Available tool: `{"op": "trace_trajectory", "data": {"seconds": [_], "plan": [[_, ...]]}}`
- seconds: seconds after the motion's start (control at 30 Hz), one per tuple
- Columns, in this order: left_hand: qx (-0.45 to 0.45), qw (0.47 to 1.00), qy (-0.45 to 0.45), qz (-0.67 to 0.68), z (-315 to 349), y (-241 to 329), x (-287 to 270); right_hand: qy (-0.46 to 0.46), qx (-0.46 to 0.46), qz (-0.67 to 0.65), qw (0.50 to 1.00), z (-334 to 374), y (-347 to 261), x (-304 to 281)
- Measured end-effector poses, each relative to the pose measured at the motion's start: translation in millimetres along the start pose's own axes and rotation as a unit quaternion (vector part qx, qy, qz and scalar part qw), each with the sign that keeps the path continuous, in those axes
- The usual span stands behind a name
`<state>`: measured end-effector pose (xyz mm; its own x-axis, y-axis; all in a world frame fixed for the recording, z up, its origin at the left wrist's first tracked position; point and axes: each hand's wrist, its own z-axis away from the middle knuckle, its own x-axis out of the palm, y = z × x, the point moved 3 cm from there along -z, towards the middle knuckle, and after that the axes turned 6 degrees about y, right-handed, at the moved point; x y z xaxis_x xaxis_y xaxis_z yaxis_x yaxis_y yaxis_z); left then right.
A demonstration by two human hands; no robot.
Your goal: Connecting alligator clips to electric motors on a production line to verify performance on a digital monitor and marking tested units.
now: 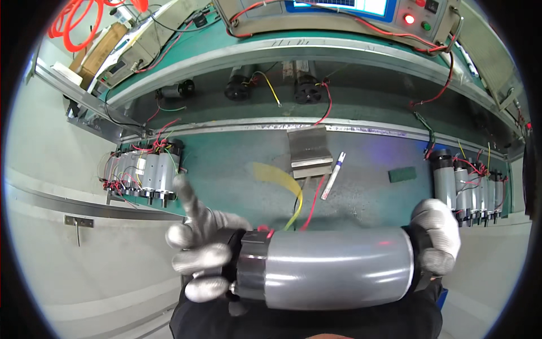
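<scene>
A large grey cylindrical electric motor (339, 268) with black end caps lies level in front of me, above my lap. My right hand (437, 237), in a whitish glove, is wrapped round its right end cap. At the other end my left hand (206, 248), gloved too, holds the black end with several fingers bent. One of its fingers points up and away from the motor. Red and yellow-green wires (298, 209) rise from the motor's left part toward the bench; the yellow one is smeared by motion. The palms are hidden.
On the green bench (226, 164) are a metal block (310, 151), a white marker pen (333, 175) and a green pad (402, 174). Motors stand in rows at left (161, 172) and right (444, 181). More motors (307, 85) lie under the shelf, below a test instrument (389, 22).
</scene>
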<state>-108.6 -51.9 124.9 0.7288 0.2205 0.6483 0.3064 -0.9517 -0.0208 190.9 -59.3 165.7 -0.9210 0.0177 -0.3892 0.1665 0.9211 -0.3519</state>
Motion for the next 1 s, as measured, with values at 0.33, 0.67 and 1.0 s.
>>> {"op": "trace_trajectory", "data": {"seconds": [0.33,0.67,1.0], "plan": [[-0.592,0.729,-0.258,-0.228,98,-148,-79,0.045,0.509,-0.031,0.859,38,196,100],[-0.221,0.817,-0.48,-0.231,65,-106,-33,0.03,0.472,-0.136,0.87,92,117,186],[0.037,0.53,-0.847,0.0,70,-89,-7,-0.143,0.628,-0.326,0.692,117,113,155]]}}
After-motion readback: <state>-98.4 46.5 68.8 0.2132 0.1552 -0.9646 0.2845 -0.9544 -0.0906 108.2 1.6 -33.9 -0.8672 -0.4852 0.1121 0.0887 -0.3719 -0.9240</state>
